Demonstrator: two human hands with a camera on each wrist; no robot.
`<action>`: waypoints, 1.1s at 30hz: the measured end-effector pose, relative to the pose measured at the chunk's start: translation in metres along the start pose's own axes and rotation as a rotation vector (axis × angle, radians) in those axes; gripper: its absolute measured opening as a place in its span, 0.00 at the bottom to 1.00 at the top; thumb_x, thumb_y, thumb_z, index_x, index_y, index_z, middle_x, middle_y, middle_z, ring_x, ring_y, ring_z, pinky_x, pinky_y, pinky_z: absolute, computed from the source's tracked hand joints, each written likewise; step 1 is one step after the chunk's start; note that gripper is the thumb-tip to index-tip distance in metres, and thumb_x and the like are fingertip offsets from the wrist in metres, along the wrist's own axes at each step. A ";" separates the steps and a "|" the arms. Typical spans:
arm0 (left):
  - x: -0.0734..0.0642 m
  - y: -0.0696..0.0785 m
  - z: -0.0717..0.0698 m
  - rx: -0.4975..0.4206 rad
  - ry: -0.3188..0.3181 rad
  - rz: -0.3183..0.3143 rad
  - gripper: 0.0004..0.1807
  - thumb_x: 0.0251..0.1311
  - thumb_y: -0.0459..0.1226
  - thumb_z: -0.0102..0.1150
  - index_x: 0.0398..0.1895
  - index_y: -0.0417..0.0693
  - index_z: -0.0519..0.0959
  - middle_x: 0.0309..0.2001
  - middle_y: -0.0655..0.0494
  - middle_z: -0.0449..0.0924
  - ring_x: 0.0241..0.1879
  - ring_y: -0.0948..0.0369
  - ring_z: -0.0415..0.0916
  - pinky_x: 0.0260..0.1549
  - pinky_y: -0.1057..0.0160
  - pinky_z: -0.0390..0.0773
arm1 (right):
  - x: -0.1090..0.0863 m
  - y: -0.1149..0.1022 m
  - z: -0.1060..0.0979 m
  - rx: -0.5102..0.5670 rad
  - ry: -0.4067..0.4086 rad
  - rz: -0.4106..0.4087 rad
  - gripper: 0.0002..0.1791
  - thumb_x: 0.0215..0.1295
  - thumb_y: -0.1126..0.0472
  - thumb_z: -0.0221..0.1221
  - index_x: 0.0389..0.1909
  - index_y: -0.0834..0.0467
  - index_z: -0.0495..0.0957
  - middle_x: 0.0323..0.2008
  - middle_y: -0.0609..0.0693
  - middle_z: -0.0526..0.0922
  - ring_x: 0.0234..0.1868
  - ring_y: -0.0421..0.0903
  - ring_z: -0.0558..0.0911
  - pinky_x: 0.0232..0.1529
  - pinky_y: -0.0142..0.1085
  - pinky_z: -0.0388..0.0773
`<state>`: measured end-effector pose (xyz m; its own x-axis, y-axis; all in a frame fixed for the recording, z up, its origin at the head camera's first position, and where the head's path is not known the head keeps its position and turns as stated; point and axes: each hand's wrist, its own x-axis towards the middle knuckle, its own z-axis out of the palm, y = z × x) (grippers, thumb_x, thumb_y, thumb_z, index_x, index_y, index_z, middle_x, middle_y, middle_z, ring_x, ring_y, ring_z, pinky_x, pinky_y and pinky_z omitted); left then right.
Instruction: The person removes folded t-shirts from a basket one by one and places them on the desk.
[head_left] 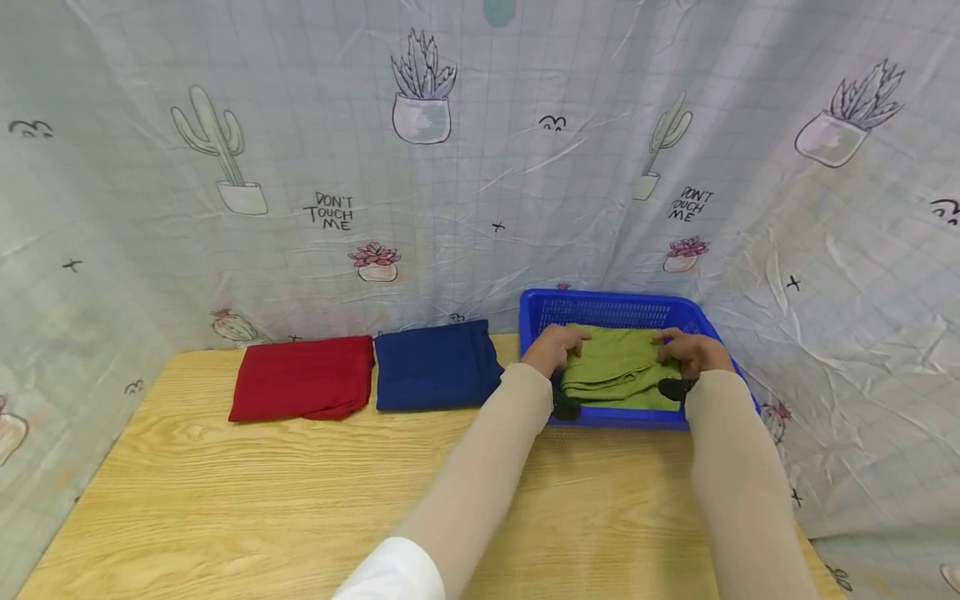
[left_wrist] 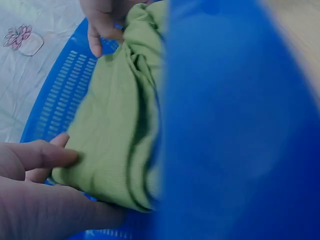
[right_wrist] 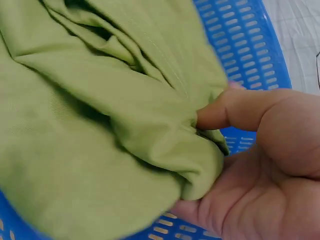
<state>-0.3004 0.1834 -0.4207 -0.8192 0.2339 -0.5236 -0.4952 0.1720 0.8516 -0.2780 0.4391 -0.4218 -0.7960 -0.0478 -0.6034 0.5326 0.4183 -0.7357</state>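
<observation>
A folded green cloth lies inside a blue plastic basket at the right of the table. My left hand grips its left side; in the left wrist view the thumb and fingers of that hand lie above and below the folded edge. On the opposite side my right hand pinches the cloth. The right wrist view shows the thumb of this hand pressing on the green fabric, with other fingers partly hidden beneath it. Loose folds run across the cloth's front part.
Left of the basket a folded dark blue cloth lies on the wooden table. Beside it is a folded red cloth. A printed curtain hangs behind the table and along both sides.
</observation>
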 end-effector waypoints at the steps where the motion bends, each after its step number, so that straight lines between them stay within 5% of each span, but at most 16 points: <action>1: -0.003 0.002 -0.001 -0.016 0.010 0.010 0.26 0.67 0.19 0.53 0.62 0.49 0.82 0.74 0.46 0.67 0.69 0.54 0.67 0.43 0.69 0.74 | 0.002 0.001 0.000 -0.014 -0.028 -0.012 0.23 0.74 0.73 0.42 0.68 0.62 0.59 0.64 0.64 0.51 0.34 0.41 0.66 0.34 0.32 0.70; 3: -0.002 0.004 -0.005 -0.028 0.016 0.031 0.23 0.68 0.21 0.55 0.60 0.50 0.84 0.75 0.49 0.65 0.73 0.52 0.63 0.55 0.66 0.74 | 0.005 0.001 0.000 -0.029 -0.066 -0.020 0.28 0.73 0.72 0.39 0.73 0.62 0.57 0.70 0.66 0.48 0.41 0.44 0.67 0.38 0.34 0.69; 6: 0.010 0.003 -0.010 -0.072 -0.026 0.080 0.22 0.64 0.20 0.60 0.54 0.49 0.87 0.75 0.51 0.65 0.47 0.61 0.80 0.38 0.68 0.75 | 0.004 -0.002 0.001 0.006 -0.101 -0.012 0.33 0.73 0.69 0.37 0.79 0.64 0.52 0.76 0.67 0.42 0.54 0.48 0.64 0.41 0.35 0.66; 8: 0.021 0.003 -0.014 -0.100 -0.076 0.100 0.23 0.62 0.18 0.60 0.53 0.49 0.88 0.75 0.51 0.65 0.26 0.66 0.68 0.24 0.68 0.63 | 0.001 -0.005 0.001 0.062 -0.081 -0.005 0.31 0.77 0.64 0.39 0.78 0.64 0.51 0.71 0.66 0.60 0.53 0.45 0.70 0.39 0.34 0.69; 10: 0.029 0.004 -0.016 -0.120 -0.123 0.105 0.26 0.61 0.17 0.59 0.55 0.51 0.87 0.74 0.51 0.66 0.17 0.65 0.49 0.19 0.66 0.53 | -0.001 -0.008 0.002 0.132 -0.056 -0.042 0.28 0.80 0.60 0.42 0.77 0.64 0.55 0.57 0.60 0.79 0.46 0.41 0.80 0.36 0.31 0.75; 13: 0.035 0.007 -0.020 -0.126 -0.149 0.087 0.29 0.61 0.17 0.58 0.58 0.54 0.86 0.70 0.52 0.72 0.15 0.64 0.42 0.16 0.65 0.49 | -0.001 -0.010 0.002 0.166 -0.036 -0.155 0.26 0.82 0.56 0.48 0.74 0.62 0.61 0.33 0.44 0.85 0.27 0.37 0.84 0.29 0.31 0.81; 18: 0.034 0.009 -0.027 -0.099 -0.155 0.062 0.31 0.60 0.16 0.59 0.58 0.58 0.86 0.65 0.52 0.77 0.15 0.63 0.40 0.16 0.64 0.49 | -0.003 -0.011 -0.002 0.032 0.026 -0.320 0.33 0.80 0.56 0.53 0.80 0.54 0.56 0.32 0.44 0.88 0.14 0.36 0.78 0.11 0.28 0.66; 23: 0.029 0.013 -0.033 -0.115 -0.153 0.078 0.33 0.58 0.14 0.58 0.56 0.58 0.87 0.67 0.50 0.75 0.15 0.64 0.40 0.15 0.65 0.49 | -0.009 -0.010 -0.006 0.023 0.061 -0.361 0.35 0.77 0.55 0.57 0.80 0.50 0.57 0.34 0.43 0.89 0.12 0.35 0.75 0.10 0.28 0.64; 27: 0.025 0.017 -0.037 -0.114 -0.152 0.102 0.34 0.57 0.14 0.58 0.56 0.59 0.87 0.65 0.48 0.77 0.14 0.64 0.39 0.15 0.65 0.48 | -0.013 -0.009 -0.008 0.051 0.049 -0.410 0.36 0.76 0.58 0.58 0.80 0.52 0.56 0.37 0.42 0.88 0.16 0.34 0.77 0.12 0.28 0.68; 33: 0.020 0.020 -0.041 -0.115 -0.174 0.148 0.35 0.56 0.13 0.57 0.58 0.58 0.86 0.74 0.51 0.66 0.14 0.64 0.40 0.16 0.65 0.49 | -0.016 -0.011 -0.008 0.085 0.036 -0.490 0.36 0.75 0.64 0.58 0.80 0.55 0.57 0.51 0.40 0.79 0.38 0.39 0.86 0.34 0.32 0.84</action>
<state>-0.3382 0.1519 -0.4135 -0.8283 0.4109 -0.3809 -0.4114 0.0157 0.9113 -0.2736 0.4428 -0.4011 -0.9671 -0.1883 -0.1710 0.1142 0.2794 -0.9534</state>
